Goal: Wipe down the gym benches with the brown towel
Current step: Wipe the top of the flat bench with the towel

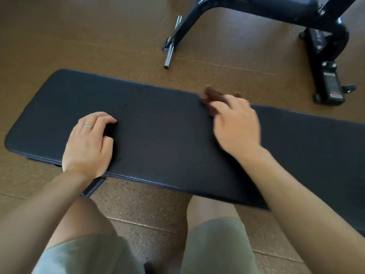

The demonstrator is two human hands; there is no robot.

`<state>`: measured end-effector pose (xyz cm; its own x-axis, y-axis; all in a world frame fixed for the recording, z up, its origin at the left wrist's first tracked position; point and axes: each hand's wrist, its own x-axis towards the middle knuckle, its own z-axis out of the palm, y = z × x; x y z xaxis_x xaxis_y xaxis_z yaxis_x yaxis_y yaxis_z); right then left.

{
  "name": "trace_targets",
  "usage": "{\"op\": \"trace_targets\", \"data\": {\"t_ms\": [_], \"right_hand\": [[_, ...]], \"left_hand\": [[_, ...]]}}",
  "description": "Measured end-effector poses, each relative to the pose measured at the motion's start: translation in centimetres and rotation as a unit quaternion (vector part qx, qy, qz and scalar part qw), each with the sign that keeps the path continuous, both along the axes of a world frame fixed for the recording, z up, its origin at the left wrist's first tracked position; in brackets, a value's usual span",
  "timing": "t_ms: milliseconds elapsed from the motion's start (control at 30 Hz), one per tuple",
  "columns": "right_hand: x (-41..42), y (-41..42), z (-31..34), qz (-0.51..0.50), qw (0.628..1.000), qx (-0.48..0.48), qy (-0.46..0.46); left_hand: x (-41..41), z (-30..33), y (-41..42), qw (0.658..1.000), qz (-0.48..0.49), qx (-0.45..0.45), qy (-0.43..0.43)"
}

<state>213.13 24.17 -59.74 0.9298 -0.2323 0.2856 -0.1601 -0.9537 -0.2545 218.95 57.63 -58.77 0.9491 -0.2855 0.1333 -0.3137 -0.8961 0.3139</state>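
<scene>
Brown flooring surrounds a dark bench [158, 123]; right hand [237, 123] grips the brown towel [212, 96], left hand [88, 143] braces, fingers loosely curled, empty. Overlapping strokes would cover best.

brown towel [214, 99]: bunched, blurred, at far edge | bench [162, 135]: black, flat

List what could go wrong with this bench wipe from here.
1. The brown towel is bunched small under the right hand at the bench's far edge; a stroke outward might push it off onto the floor.
2. Such a small wad covers little pad per pass, so strips may get missed.
3. The left hand rests on the pad near its left end; the patch beneath could stay unwiped unless it moves.
</scene>
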Motion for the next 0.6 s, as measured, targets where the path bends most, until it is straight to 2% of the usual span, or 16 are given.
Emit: {"op": "trace_targets", "data": {"t_ms": [100, 200, 333, 500, 600], "right_hand": [[-2.9, -3.0, 0.5, -0.069, 0.997, -0.004, 0.045], [-0.3, -0.3, 0.3, -0.107, 0.993, -0.020, 0.038], [5.7, 4.9, 0.5, -0.043, 0.998, -0.020, 0.041], [13.3, 14.9, 0.8, 0.092, 0.995, -0.031, 0.021], [13.5, 14.9, 0.6, 0.137, 0.989, -0.037, 0.034]], "left_hand": [[0.2, -0.2, 0.1, 1.000, -0.002, 0.002, -0.003], [0.3, -0.4, 0.2, 1.000, -0.003, -0.007, -0.013], [0.6, -0.8, 0.3, 0.999, -0.016, -0.016, -0.029], [0.7, -1.2, 0.8, 0.999, -0.033, -0.018, -0.031], [0.9, -1.1, 1.1, 0.999, -0.045, -0.015, -0.027]]}}
